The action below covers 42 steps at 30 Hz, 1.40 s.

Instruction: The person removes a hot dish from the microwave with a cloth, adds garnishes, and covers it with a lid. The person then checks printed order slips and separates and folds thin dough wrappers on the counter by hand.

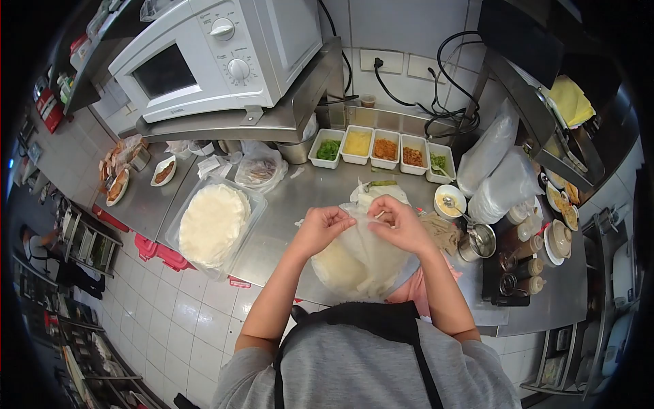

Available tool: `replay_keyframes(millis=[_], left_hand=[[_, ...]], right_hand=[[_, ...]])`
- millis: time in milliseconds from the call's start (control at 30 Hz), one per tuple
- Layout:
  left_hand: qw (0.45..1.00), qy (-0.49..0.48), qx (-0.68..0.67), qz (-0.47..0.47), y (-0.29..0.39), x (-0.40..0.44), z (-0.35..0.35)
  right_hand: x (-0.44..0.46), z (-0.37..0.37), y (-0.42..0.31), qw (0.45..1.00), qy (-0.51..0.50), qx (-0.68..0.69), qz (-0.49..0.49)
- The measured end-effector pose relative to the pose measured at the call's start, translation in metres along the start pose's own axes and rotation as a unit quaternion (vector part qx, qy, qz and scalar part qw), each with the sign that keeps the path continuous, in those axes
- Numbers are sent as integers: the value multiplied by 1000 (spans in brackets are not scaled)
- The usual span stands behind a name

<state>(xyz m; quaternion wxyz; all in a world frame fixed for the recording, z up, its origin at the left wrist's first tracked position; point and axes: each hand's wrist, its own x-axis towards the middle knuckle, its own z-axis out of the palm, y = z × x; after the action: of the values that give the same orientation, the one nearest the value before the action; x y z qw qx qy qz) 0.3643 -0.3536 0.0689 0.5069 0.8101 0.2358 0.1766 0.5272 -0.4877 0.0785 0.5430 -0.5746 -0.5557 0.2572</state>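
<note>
A thin, translucent white wrapper sheet (362,238) hangs between my hands above the steel counter. My left hand (325,230) pinches its upper edge with thumb and fingertips. My right hand (402,227) is closed on the same edge, a short way to the right. Under and around the sheet lie more round pale wrappers (337,268). Just beyond my fingers another wrapper (385,194) lies with a green strip (381,183) at its far edge. To the left, a tall stack of round white wrappers (214,221) fills a clear plastic tub (255,211).
White trays of chopped fillings (385,148) line the back. Right of my hands are a yellow-filled bowl (450,202) with a spoon, a metal pot (477,243) and sauce bottles (528,268). A microwave (225,54) stands on a shelf. A person (51,255) is far left.
</note>
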Motion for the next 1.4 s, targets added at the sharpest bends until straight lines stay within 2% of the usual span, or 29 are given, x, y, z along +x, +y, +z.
replay_keyframes(millis=[33, 133, 233, 333, 433, 533, 633, 733, 833, 933, 1033, 1133, 1267, 1333, 1400], left_hand=[[1000, -3, 25, 3, 5, -1, 0], [985, 47, 81, 144, 1, 4, 10], [969, 106, 122, 188, 0, 2, 16], [985, 53, 120, 116, 4, -3, 8], [978, 104, 131, 125, -3, -5, 3], [980, 121, 130, 86, -10, -9, -2], [992, 100, -32, 74, -26, -6, 7], [981, 82, -144, 99, -13, -3, 23], [956, 63, -283, 37, -11, 6, 30], [992, -18, -123, -10, -34, 10, 20], [991, 38, -82, 98, -34, 11, 32], [995, 70, 10, 73, -6, 1, 23], [971, 217, 16, 100, -29, 1, 11], [961, 259, -3, 95, -41, -1, 2], [952, 290, -12, 93, -47, -5, -7]], right_hand=[[1, 2, -7, 997, 24, -68, -29], [2, 12, 3, 965, 25, -258, -36], [4, 8, 2, 968, -3, -247, 32], [1, 4, 6, 986, 40, -154, 46], [-4, -1, 21, 985, 78, -134, 76], [-7, -4, 18, 987, 94, -41, 127], [-4, 0, 11, 990, 60, -6, 125], [-1, 10, 12, 994, 29, -24, 100], [-2, 13, 10, 996, 27, -5, 88], [-3, 9, 18, 998, 17, 8, 60], [0, 14, 5, 988, 64, -135, 32], [1, 9, 5, 984, 49, -147, 91], [-2, -2, 17, 983, 160, -38, 84], [-4, -10, 43, 975, 202, 33, 86], [-8, -17, 39, 970, 218, 69, 87]])
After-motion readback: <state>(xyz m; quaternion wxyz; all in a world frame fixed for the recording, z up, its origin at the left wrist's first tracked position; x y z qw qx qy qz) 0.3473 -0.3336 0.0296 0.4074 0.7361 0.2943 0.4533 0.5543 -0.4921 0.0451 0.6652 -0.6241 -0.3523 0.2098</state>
